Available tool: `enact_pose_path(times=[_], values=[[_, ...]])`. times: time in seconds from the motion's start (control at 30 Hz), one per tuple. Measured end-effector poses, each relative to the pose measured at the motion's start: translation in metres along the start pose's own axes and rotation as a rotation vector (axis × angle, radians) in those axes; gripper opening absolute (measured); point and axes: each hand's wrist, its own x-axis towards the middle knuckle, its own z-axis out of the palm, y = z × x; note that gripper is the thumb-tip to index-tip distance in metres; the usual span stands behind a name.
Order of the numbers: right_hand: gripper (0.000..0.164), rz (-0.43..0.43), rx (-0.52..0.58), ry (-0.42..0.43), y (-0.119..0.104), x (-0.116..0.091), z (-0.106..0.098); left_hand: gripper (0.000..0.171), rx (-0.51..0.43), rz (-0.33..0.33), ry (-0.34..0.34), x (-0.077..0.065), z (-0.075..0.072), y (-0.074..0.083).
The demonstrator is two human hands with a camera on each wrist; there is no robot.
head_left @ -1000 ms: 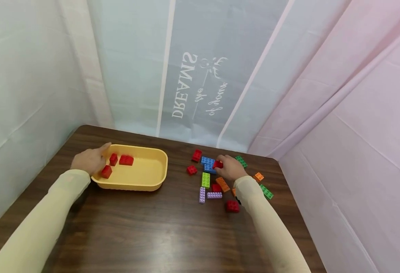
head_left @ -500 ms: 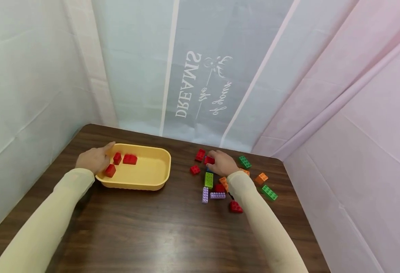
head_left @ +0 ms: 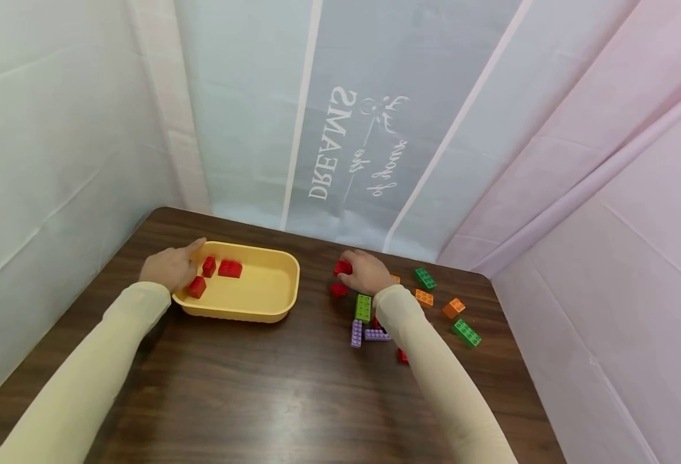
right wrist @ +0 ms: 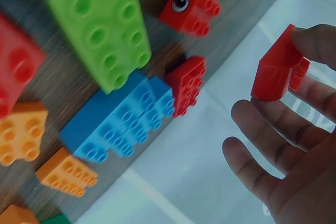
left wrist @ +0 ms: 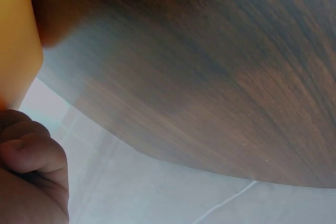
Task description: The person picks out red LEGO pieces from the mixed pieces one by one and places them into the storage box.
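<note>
Red plastic was pinched in my right hand (head_left: 366,274): thumb and fingers closed on one brick (right wrist: 275,69), held well apart from the tray (head_left: 259,296), beyond its three o'clock end. My left hand (head_left: 169,267) gripped the rim at nine o'clock. Inside, three red blocks (head_left: 230,269) occupied the nine to eleven o'clock sector. On the table (head_left: 247,386), viewed from the head, the eye block (head_left: 338,290) lay at six o'clock from the pinched brick, and the lime block (head_left: 363,308) at five. Purple blocks (head_left: 356,334) lay near its six o'clock end. Orange blocks (head_left: 424,298) and green blocks (head_left: 467,332) lay between three and four o'clock from my right hand.
</note>
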Motion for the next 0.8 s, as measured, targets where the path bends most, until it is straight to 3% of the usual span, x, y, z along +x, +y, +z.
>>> enact_pose_path(times=[0.27, 0.47, 0.8], values=[[0.04, -0.03, -0.008, -0.008, -0.024, 0.017, 0.005, 0.064, -0.002, -0.002, 0.008, 0.002, 0.003, -0.001], [0.036, -0.099, -0.017, -0.002, -0.046, 0.034, 0.004, 0.064, -0.009, -0.016, 0.006, 0.003, 0.005, -0.002], [0.041, -0.128, -0.009, -0.037, -0.078, 0.06, 0.005, 0.064, -0.007, -0.034, 0.004, 0.006, 0.005, -0.003]])
